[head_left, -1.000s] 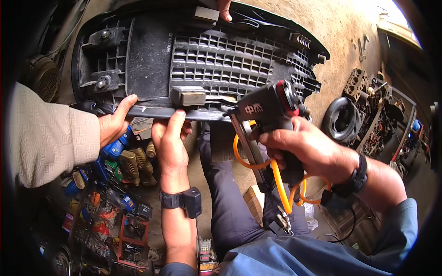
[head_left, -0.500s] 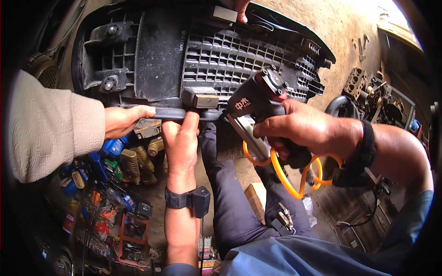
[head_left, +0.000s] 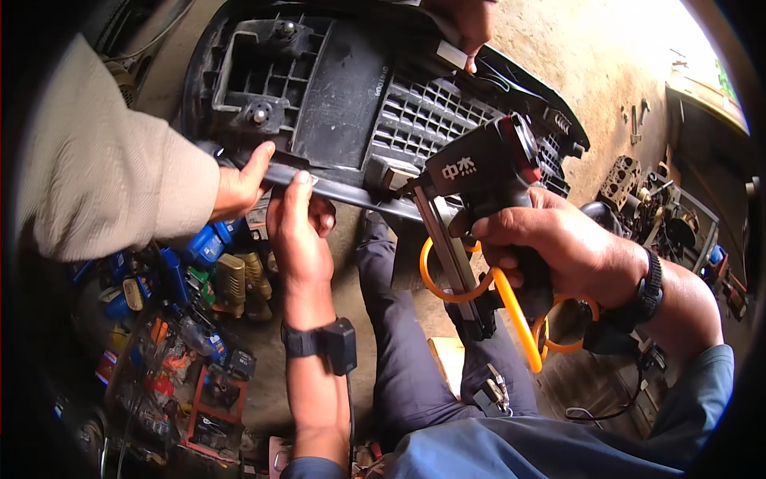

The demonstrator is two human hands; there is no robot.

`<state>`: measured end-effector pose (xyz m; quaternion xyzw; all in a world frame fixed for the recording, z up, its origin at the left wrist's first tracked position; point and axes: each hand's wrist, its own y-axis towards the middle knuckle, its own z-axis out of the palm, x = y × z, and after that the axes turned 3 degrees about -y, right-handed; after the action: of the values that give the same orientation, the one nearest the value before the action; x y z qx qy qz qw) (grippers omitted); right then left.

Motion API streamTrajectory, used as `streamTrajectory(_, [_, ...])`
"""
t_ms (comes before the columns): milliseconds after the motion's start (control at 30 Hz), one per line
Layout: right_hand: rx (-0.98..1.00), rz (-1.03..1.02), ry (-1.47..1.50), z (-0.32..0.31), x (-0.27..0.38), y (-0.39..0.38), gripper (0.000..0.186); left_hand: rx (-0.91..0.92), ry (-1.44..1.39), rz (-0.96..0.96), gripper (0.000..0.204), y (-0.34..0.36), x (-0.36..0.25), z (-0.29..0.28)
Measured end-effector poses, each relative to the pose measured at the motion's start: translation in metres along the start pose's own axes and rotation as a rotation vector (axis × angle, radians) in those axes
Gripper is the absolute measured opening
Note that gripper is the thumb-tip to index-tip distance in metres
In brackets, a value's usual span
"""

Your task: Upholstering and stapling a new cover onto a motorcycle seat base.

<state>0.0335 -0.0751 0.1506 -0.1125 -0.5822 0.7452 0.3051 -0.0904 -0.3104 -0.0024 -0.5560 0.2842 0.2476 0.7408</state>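
Black gridded panel (head_left: 343, 96) lies across the upper middle of the view; the left hand (head_left: 299, 239) pinches its near edge, thumb on top; the right hand (head_left: 554, 247) is closed round the handle of a staple gun (head_left: 475, 168), its nose at that edge, whether touching I cannot tell; an orange hose (head_left: 516, 313) loops beneath; a beige-sleeved co-worker's hand (head_left: 239, 191) grips the edge farther left; another hand (head_left: 476, 28) touches the far rim.
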Motion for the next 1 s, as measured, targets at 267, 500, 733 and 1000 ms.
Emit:
streamTrajectory(267, [0.084, -0.044, -0.098, 0.018, 0.003, 0.031, 0.022, 0.099, 0.196, 0.023, 0.017, -0.001, -0.008, 0.001])
streamTrajectory(500, [0.117, 0.082, -0.173, 0.021, 0.019, 0.045, 0.026, 0.059, 0.211, 0.027, 0.020, -0.006, -0.006, -0.003])
streamTrajectory(733, [0.100, 0.051, -0.102, 0.021, 0.017, 0.033, 0.018, 0.129, 0.289, 0.068, 0.035, 0.001, -0.014, -0.044])
streamTrajectory(1000, [0.146, -0.013, -0.055, 0.054, 0.031, 0.043, 0.021, 0.150, -0.141, 0.011, 0.046, 0.013, -0.019, -0.053])
